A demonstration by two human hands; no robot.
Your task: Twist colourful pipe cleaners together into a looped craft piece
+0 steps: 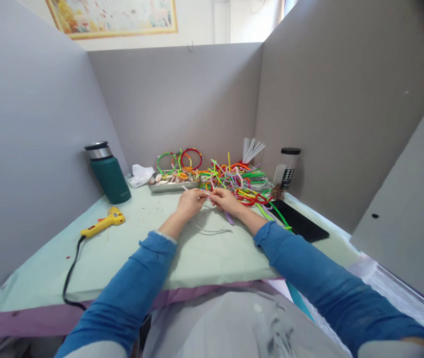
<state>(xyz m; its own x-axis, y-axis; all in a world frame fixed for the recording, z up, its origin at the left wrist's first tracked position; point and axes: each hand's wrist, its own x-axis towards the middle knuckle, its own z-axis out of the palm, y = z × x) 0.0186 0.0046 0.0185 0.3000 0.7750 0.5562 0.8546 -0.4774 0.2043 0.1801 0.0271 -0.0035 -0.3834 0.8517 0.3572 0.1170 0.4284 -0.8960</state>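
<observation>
My left hand (190, 203) and my right hand (226, 200) meet above the middle of the table, fingertips pinched close together. Between them runs a pale lilac pipe cleaner (207, 193), mostly covered by the fingers. A purple fuzzy end (229, 218) shows below my right hand; whether it is the same piece I cannot tell. On the cloth under my hands lies a thin grey wire-like strand (213, 231). Just beyond my right hand spreads a heap of multicoloured pipe cleaners (251, 180).
A metal tray (170, 187) of shells stands behind my left hand, with pipe-cleaner rings (191, 158) at its back. To the left are a yellow glue gun (103, 223), a green bottle (110, 179) and a tissue (141, 175). A black phone-like slab (301, 221) and clear bottle (287, 169) are right.
</observation>
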